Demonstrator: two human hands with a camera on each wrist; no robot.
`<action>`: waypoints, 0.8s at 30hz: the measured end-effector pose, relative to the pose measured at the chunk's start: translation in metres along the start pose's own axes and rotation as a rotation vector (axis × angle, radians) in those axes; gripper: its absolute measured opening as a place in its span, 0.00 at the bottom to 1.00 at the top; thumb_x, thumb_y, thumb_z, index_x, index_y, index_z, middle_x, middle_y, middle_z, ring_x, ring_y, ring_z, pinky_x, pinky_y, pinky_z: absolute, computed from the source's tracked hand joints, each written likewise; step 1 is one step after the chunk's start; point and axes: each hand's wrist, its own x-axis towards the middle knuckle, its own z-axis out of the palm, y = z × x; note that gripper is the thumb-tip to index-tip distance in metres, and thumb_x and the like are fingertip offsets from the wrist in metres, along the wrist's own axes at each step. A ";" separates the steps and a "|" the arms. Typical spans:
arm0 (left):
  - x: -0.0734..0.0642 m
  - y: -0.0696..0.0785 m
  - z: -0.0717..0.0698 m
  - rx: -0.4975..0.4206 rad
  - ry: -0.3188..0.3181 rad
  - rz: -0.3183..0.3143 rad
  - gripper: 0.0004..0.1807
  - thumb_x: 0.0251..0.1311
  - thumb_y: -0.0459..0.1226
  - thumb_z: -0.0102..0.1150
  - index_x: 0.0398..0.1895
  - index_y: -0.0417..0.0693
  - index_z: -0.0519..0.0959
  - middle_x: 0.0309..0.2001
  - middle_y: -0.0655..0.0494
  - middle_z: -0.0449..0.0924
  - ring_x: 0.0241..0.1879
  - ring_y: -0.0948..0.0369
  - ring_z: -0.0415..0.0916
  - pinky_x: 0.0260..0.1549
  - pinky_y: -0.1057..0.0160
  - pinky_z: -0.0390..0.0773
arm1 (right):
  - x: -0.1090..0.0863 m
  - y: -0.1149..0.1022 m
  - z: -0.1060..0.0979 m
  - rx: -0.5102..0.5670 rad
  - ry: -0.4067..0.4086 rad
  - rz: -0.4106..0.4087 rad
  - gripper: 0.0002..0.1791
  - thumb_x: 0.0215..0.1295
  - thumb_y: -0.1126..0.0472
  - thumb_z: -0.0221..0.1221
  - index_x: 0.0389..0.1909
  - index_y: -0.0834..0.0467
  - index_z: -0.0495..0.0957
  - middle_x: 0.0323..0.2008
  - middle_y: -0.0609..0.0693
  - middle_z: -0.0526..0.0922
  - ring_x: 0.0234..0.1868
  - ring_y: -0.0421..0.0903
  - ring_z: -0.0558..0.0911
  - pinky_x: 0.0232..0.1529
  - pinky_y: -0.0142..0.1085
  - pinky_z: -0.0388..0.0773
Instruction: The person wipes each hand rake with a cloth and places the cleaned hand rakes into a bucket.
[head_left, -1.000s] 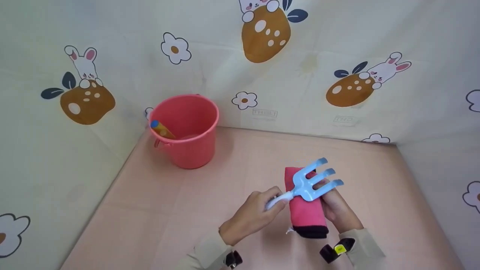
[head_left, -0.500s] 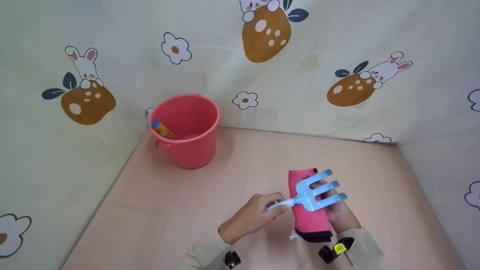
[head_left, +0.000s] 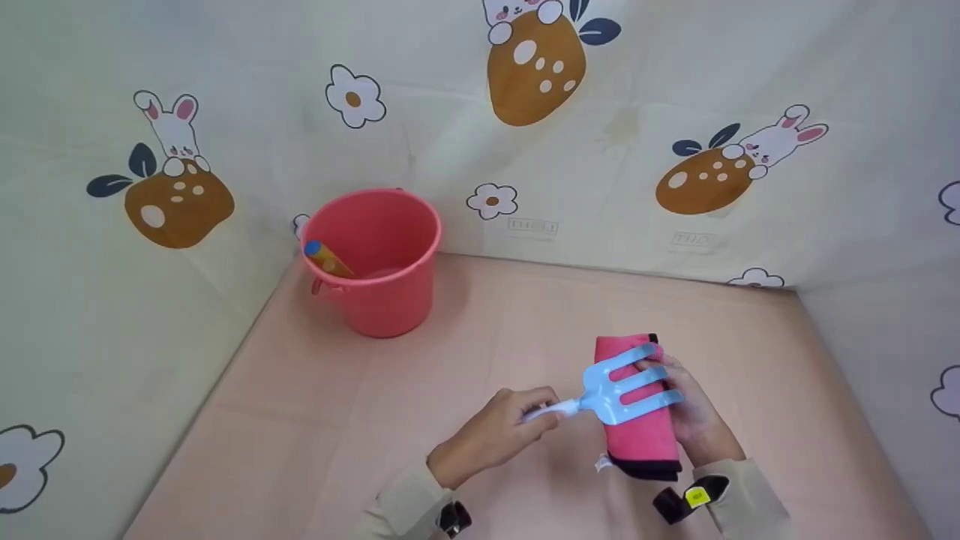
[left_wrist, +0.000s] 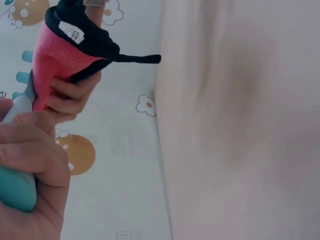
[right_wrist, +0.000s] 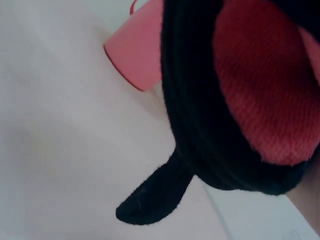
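My left hand (head_left: 491,431) grips the pale handle of a light blue three-pronged hand fork (head_left: 604,391), whose prongs point right. In the left wrist view, the teal end of the fork's handle (left_wrist: 17,190) sticks out below the fingers. A folded pink cloth (head_left: 641,442) with black edging is held by my right hand (head_left: 699,420), partly hidden behind it. Across the cloth's front, in the head view, lies the fork head. A white label (left_wrist: 71,32) and a black tab (left_wrist: 137,59) hang from the cloth's edge. Close up, the right wrist view shows its fuzzy inside (right_wrist: 270,90).
Toward the back left stands a pink bucket (head_left: 390,307), with a yellow, blue-tipped object (head_left: 328,259) leaning inside it. The pinkish table surface (head_left: 315,420) is bounded by pale walls (head_left: 420,150) printed with rabbits and flowers.
The right hand has moved to the right with the cloth. The fork has swung lower to point more directly right, and the left hand has shifted slightly left.
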 end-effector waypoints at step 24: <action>-0.004 -0.011 -0.005 0.095 0.000 -0.042 0.12 0.65 0.48 0.51 0.35 0.50 0.77 0.19 0.64 0.63 0.19 0.70 0.60 0.19 0.73 0.62 | -0.009 -0.027 -0.006 -0.453 0.183 -0.093 0.10 0.68 0.63 0.50 0.47 0.52 0.73 0.38 0.44 0.80 0.39 0.41 0.82 0.43 0.35 0.79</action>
